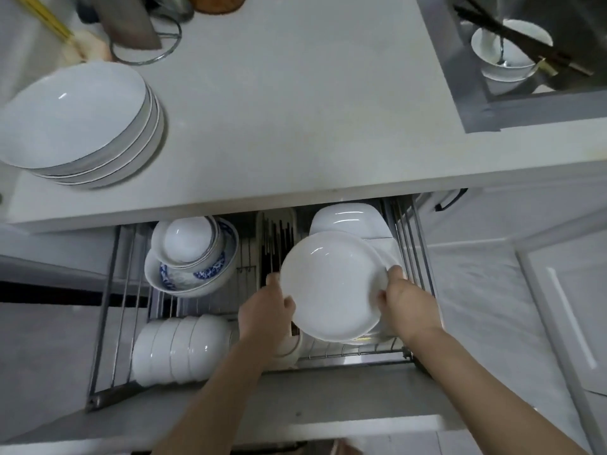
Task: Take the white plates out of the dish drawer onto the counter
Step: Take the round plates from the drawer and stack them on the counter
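A round white plate (331,284) is held over the right side of the open wire dish drawer (108,310). My left hand (266,310) grips its left rim and my right hand (404,300) grips its right rim. Behind it in the drawer lie more white dishes (348,220). A stack of white plates (82,123) rests at the left end of the counter (279,110).
In the drawer sit a blue-patterned bowl with small white bowls in it (193,254), a row of white bowls on their sides (180,349) and chopsticks (277,238). A sink (525,60) with bowls is at the upper right. A wire stand (147,47) stands at the counter's back.
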The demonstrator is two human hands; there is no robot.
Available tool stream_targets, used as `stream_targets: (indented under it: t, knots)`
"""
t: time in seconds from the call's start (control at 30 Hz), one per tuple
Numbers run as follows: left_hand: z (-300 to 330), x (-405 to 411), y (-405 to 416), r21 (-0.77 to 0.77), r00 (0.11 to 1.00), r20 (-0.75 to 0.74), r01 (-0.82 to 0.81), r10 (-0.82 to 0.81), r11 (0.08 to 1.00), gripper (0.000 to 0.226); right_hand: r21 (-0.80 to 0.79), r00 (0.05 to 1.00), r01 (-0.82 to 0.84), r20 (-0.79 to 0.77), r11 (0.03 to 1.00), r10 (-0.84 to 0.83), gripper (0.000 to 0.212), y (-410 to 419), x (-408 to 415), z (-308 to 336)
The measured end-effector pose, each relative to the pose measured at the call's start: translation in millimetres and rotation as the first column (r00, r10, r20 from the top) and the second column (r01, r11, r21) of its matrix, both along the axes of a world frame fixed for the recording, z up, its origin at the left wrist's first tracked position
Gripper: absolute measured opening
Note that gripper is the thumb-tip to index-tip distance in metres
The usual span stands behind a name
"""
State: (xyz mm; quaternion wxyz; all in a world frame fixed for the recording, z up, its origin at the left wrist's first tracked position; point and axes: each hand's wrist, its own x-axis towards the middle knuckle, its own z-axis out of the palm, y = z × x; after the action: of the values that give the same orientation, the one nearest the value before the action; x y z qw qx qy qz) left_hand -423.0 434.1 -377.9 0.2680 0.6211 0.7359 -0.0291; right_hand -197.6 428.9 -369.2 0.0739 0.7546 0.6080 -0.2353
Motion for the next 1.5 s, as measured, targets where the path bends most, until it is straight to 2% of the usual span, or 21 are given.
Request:
stream_targets:
  t: [0.47,0.77,0.9,1.03,1.17,1.5]
  knots:
    - [95,-86,-57,0.196,0.950,0.102,-0.311,0.296,0.930,0.040,0.250,0.960,-0.185,-0.160,0.951,0.229,0.022,-17,-82,67]
    - [158,-141,-57,0.440,0.902,0.133,-0.424,0.410,0.791,0.036,0.450,0.916,-0.183,-0.244,0.874,0.318,0.015,4,-145,125]
    - [189,-166,-33,0.547,0.889,0.152,-0.440,0.432,0.712,0.032,0.555,0.905,-0.172,-0.239,0.814,0.353,0.016,33,-174,158]
    - [218,-195,6,0.604,0.889,0.157,-0.432,0.431,0.670,0.030,0.647,0.903,-0.161,-0.209,0.745,0.376,0.022,70,-203,188]
    - [236,-223,50,0.627,0.900,0.140,-0.404,0.413,0.666,0.031,0.672,0.918,-0.122,-0.203,0.730,0.341,0.024,109,-229,208]
    - [232,-271,138,0.549,0.902,0.041,-0.380,0.429,0.745,0.026,0.601,0.950,-0.077,-0.198,0.795,0.241,0.025,191,-278,210]
